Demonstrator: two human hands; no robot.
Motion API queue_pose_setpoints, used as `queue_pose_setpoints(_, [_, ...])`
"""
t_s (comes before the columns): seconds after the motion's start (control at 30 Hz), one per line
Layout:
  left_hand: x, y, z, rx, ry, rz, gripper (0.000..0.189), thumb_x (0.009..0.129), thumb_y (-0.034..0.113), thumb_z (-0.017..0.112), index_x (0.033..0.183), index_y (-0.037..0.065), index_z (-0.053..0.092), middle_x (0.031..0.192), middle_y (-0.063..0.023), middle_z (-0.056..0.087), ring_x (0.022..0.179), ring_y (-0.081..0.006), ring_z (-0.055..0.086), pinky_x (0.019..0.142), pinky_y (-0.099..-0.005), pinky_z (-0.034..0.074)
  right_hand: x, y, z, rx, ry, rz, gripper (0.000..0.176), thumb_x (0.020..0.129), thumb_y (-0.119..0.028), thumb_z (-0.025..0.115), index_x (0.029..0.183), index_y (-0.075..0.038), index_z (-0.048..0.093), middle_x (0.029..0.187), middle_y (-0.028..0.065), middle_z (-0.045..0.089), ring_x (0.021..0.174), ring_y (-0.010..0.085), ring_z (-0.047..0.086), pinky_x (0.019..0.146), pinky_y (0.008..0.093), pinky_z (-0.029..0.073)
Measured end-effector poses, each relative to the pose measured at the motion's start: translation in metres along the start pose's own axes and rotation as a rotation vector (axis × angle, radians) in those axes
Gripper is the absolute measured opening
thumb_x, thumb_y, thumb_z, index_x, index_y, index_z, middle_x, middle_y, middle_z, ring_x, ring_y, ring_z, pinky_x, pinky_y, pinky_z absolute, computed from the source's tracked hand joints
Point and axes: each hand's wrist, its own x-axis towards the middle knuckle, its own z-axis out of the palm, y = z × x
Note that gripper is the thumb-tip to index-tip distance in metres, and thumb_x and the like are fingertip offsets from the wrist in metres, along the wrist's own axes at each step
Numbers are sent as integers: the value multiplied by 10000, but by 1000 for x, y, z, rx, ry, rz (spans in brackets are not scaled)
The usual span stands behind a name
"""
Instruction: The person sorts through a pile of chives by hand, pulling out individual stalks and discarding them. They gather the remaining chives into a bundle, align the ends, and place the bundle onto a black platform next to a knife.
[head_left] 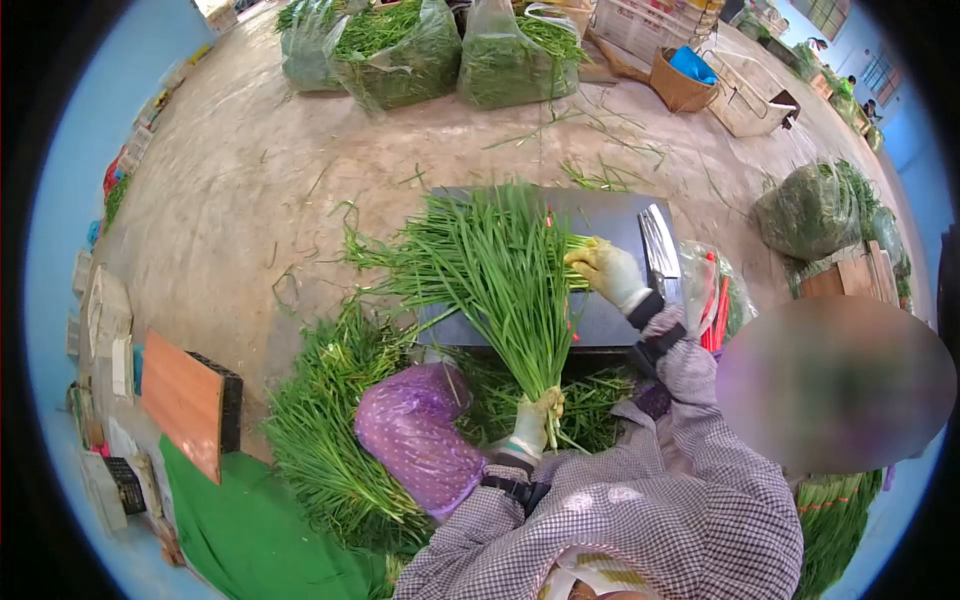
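Note:
My left hand (533, 422), in a pale glove, is closed around the stem end of a thick bunch of long green chives (495, 270). The bunch fans out away from me across a dark flat board (610, 220). My right hand (605, 270), in a yellowish glove, rests on the right side of the bunch with its fingers curled into the leaves. A metal blade (658, 240) lies on the board just right of that hand. Both my arms wear checked sleeves.
Loose chives (325, 440) are heaped on the floor to my left, beside a purple plastic-covered shape (415, 430). Clear bags of greens (400, 50) stand at the far side, with a basket (680, 80) and crates. A plastic bag with red strips (715, 300) lies right of the board.

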Motion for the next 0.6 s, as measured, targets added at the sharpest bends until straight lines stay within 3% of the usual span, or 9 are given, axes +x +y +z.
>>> queue_pose_setpoints(0.13, [1,-1,-2,20,21,-6,196,939,177,717,1067,54,633,798,-23,654,598,-100,583,508,-223,466,17,-6,40,-323,-131,28,192,882,-286,679,1031,-169,709,1030,100,635,943,312,668,759,467,534])
queue_pose_setpoints(0.23, [1,-4,-5,-9,17,-15,159,963,173,697,1072,68,646,803,-11,674,605,-81,598,503,-218,473,26,-10,56,-513,-137,14,132,871,-255,684,946,-147,693,991,98,643,891,320,676,725,461,536])
queue_pose_setpoints(0.27, [1,-4,-6,-9,16,-18,163,963,173,698,1076,67,644,808,-13,674,606,-82,597,505,-218,474,29,-10,57,-753,-180,53,92,879,-230,667,874,-138,677,918,99,648,827,318,684,695,457,538])
queue_pose_setpoints(0.37, [3,-4,-7,-4,4,-21,174,962,170,699,1085,64,638,822,-19,675,610,-84,595,507,-220,472,34,27,48,-258,263,242,118,914,-218,644,843,-129,673,839,101,662,817,318,696,690,441,545])
queue_pose_setpoints(0.4, [3,-3,-6,-3,1,-23,177,962,169,699,1088,63,636,827,-21,675,611,-85,594,508,-221,471,37,34,40,-62,370,364,171,934,-240,658,841,-98,679,826,97,690,806,258,703,713,412,552])
queue_pose_setpoints(0.5, [0,-1,-2,-49,2,-12,176,952,148,697,1075,45,626,802,-29,655,607,-92,587,503,-213,465,32,39,18,487,224,172,226,959,-281,663,886,-73,711,844,79,718,723,211,676,689,380,553])
queue_pose_setpoints(0.53, [2,-2,-1,-41,2,-18,174,951,148,697,1071,44,628,801,-29,656,607,-93,589,501,-212,464,30,21,-7,787,-220,160,265,980,-302,647,940,-56,736,849,57,724,632,157,619,633,339,541])
queue_pose_setpoints(0.6, [3,-3,-3,-22,7,-28,170,951,148,699,1064,42,631,797,-31,658,608,-94,594,497,-210,462,42,-17,-35,848,-661,211,274,995,-300,629,961,-52,741,855,53,726,614,147,615,606,315,530])
